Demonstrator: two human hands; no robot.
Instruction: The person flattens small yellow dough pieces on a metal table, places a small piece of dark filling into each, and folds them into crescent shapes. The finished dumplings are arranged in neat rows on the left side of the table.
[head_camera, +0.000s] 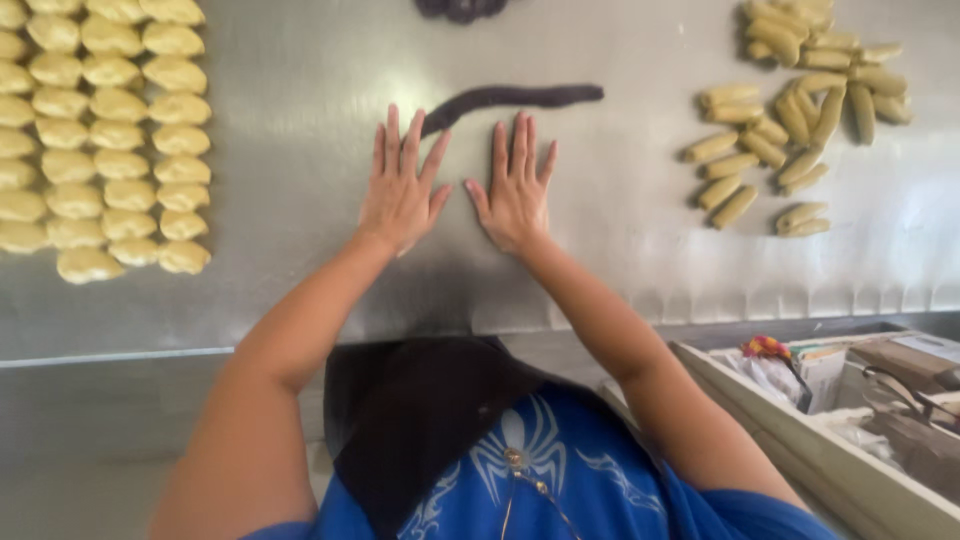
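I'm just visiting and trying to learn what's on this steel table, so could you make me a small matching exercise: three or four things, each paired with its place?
Things:
1. long dark purple dough rope
2. rounded pale yellow dough pieces
3. short tan dough logs
4. cream-coloured tray of packets

Places:
A. lower right, below the steel table edge
B. left side, in rows
C. centre, at the fingertips of both hands
D. upper right, in a loose heap

Pairs: 1-C, 2-B, 3-D, 4-A
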